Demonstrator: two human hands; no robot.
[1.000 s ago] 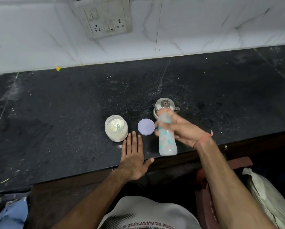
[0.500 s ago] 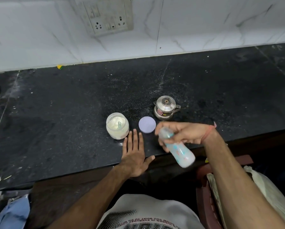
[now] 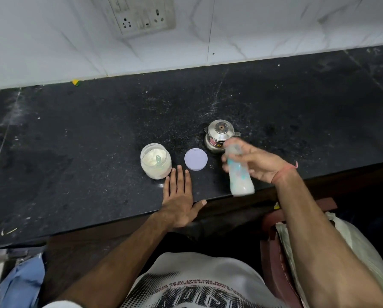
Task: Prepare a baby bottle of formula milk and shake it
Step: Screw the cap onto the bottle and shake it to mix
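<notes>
My right hand (image 3: 258, 164) grips a baby bottle (image 3: 239, 174) with teal and pink print and white milk in its lower end. The bottle is blurred, held above the counter's front edge, cap end up and away from me. My left hand (image 3: 179, 197) lies flat on the black counter (image 3: 75, 141), fingers together and holding nothing. Just beyond its fingertips stands an open jar of white formula powder (image 3: 156, 161) with a pale green scoop inside. The jar's lilac lid (image 3: 196, 159) lies flat beside it.
A small steel kettle (image 3: 220, 135) stands behind the bottle, close to my right hand. A switch and socket plate (image 3: 141, 15) is on the white tiled wall. A reddish chair with a pale bag (image 3: 281, 238) sits below the counter edge at right.
The bottle has swung from tilted low near the counter edge back up to nearly upright, with my right hand rising toward the kettle. My left hand stays flat on the counter.
</notes>
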